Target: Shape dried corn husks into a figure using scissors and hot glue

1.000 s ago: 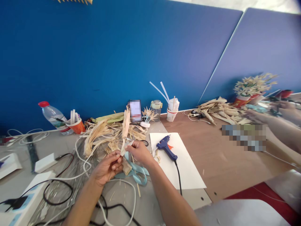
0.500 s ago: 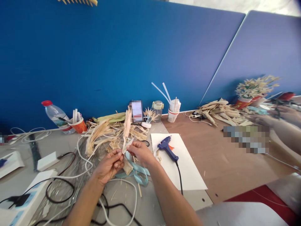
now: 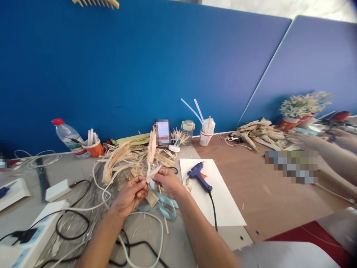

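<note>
Both of my hands meet over the grey table in front of a heap of dried corn husks. My left hand and my right hand each pinch the same small pale husk strip, which points up between them. A light blue ribbon lies on the table right under my right wrist. A blue glue gun rests on a white sheet just right of my right hand, its black cord running toward me.
White and black cables loop at the left by a power strip. A water bottle, an orange cup and a cup of glue sticks stand along the blue partition. Another person's arms work at the right beside more husks.
My hands stay together on the husk strip, which has tilted a little. The view has drifted slightly, so everything sits a bit further right.
</note>
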The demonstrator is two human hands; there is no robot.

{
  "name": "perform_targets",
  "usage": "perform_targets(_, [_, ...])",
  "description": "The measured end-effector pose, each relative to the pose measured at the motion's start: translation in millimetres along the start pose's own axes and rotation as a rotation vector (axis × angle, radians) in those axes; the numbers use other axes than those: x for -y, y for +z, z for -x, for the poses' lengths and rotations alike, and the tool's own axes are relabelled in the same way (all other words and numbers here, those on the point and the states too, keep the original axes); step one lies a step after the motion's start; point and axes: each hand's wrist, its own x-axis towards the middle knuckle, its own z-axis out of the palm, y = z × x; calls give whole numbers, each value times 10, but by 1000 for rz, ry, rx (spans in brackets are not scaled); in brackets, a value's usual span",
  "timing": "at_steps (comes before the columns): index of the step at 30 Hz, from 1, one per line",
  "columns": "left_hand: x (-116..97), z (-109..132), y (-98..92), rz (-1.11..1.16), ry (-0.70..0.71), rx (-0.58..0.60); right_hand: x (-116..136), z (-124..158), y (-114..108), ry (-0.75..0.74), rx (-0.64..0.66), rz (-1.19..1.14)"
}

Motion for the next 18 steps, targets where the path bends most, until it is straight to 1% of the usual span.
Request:
perform_targets(6, [14,-14,-12,-64,72,-38,-14,-17,-7,-49,19,13])
perform_targets(11, [18,-15,-1,-105,118,-81,-54,-35,-11,-18,-13,81])
perform_targets(18, [-8,-14,-13,-108,159,-124,-53,-37,-36,-23,-72,44])
